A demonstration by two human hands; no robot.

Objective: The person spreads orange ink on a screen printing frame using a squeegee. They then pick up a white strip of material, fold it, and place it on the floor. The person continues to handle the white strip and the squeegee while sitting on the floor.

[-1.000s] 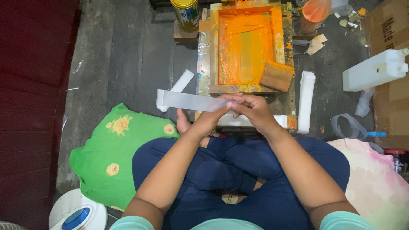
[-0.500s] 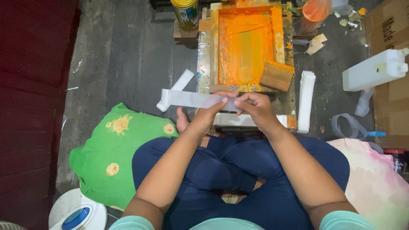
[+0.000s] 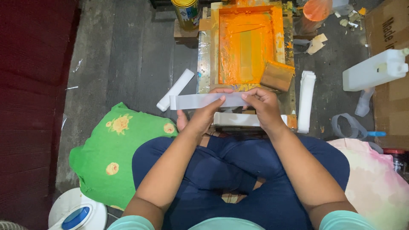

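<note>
I sit cross-legged on the floor and hold a long pale grey strip [image 3: 194, 101] level in front of me. My left hand [image 3: 208, 111] pinches it near its middle, and my right hand [image 3: 263, 105] grips its right end, so most of the strip juts out to the left. Just beyond my hands lies a printing screen frame [image 3: 205, 55] smeared with orange ink, with a wooden-handled squeegee [image 3: 277, 76] resting on its right corner. Another pale strip [image 3: 235, 119] lies flat under my hands at the frame's near edge.
A white stack of strips [image 3: 306, 101] stands right of the frame, a white roll-like piece [image 3: 174, 90] lies to its left. A green flowered cushion [image 3: 115, 157] lies at my left knee, a pink cushion [image 3: 375, 179] at my right. A yellow can [image 3: 186, 12], white jug [image 3: 375, 70], cardboard box [image 3: 390, 25].
The strip has slid to the right and levelled out. My hands have spread a little apart along it, the right one moving rightward.
</note>
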